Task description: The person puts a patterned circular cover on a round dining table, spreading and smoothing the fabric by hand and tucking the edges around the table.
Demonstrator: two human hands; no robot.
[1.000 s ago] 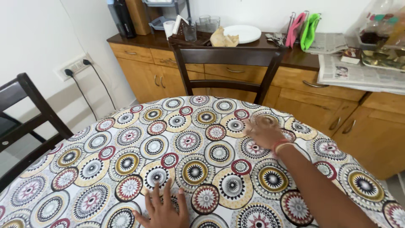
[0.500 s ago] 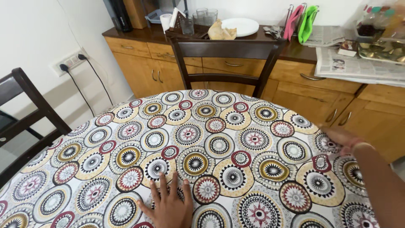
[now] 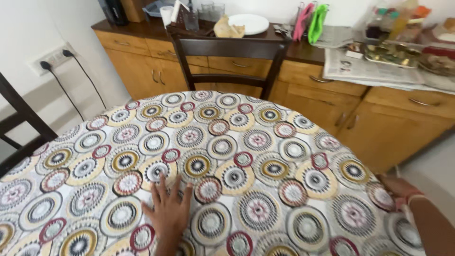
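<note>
A round table carries a tablecloth (image 3: 246, 142) printed with red, yellow and black circle patterns. My left hand (image 3: 168, 208) lies flat on the cloth near the front, fingers spread, holding nothing. At the table's right edge my right hand (image 3: 400, 187) rests on the cloth's rim, with a red and yellow band at its wrist. Whether its fingers grip the cloth there I cannot tell.
A dark wooden chair (image 3: 230, 57) stands at the far side, another chair (image 3: 16, 123) at the left. Behind is a wooden cabinet (image 3: 332, 99) with a white plate (image 3: 249, 22), glasses, newspapers (image 3: 369, 68) and trays. Wall sockets (image 3: 52, 59) with black cords are at left.
My right hand slid from the middle right of the cloth out to the table's right edge. The left hand stayed flat. The view shifted right and down.
</note>
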